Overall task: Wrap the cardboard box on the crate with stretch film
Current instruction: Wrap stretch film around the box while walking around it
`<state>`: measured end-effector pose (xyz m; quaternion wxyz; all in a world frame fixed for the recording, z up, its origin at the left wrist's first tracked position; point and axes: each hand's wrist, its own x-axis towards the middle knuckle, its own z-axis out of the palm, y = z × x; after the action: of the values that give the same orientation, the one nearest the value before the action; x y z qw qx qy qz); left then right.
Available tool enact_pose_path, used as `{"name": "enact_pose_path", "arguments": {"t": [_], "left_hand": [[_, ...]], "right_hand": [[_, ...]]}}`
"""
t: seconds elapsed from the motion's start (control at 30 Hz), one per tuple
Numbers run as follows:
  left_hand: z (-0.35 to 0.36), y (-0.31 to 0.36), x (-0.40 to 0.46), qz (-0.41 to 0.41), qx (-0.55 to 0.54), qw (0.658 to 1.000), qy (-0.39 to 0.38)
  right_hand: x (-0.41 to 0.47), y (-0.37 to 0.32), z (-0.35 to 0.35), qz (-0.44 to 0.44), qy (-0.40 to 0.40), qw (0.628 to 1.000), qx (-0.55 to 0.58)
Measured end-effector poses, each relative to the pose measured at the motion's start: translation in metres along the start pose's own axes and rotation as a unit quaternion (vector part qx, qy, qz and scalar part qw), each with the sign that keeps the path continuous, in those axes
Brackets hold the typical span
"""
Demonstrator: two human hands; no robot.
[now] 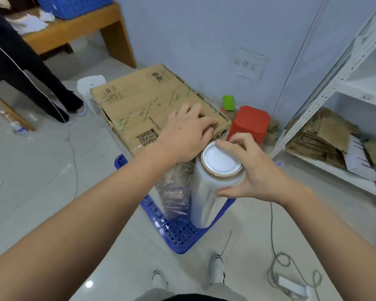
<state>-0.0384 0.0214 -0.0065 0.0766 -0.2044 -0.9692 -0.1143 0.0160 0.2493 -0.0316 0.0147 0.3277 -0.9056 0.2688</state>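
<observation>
The right hand (251, 170) is gripping the upright film roll (213, 187) by its top, just over the blue crate (178, 235). Beyond, the left hand (188, 132) is pressing flat on the cardboard box (143, 105) sitting on that crate. If that hand is lifting early, the film could be dragging the box askew.

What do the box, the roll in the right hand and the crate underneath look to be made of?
Box: brown corrugated cardboard, matte, with printed marks and glossy film over it. Roll: clear stretch film, shiny and milky in layers, on what seems a brown card core with a white end cap. Crate: blue moulded plastic, perforated.
</observation>
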Motion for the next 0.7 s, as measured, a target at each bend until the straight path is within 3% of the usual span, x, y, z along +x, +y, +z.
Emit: {"name": "enact_pose_path", "arguments": {"t": [0.17, 0.4, 0.7], "left_hand": [[0.003, -0.008, 0.005, -0.007, -0.081, 0.997, -0.021], [0.005, -0.003, 0.010, -0.076, -0.003, 0.991, -0.107], [0.005, -0.002, 0.007, -0.068, -0.001, 0.993, -0.101]], "right_hand": [[0.007, 0.017, 0.005, -0.053, -0.020, 0.996, 0.075], [-0.011, 0.019, 0.013, -0.069, 0.036, 0.985, 0.152], [-0.025, 0.019, 0.013, 0.032, 0.150, 0.977, 0.147]]}}
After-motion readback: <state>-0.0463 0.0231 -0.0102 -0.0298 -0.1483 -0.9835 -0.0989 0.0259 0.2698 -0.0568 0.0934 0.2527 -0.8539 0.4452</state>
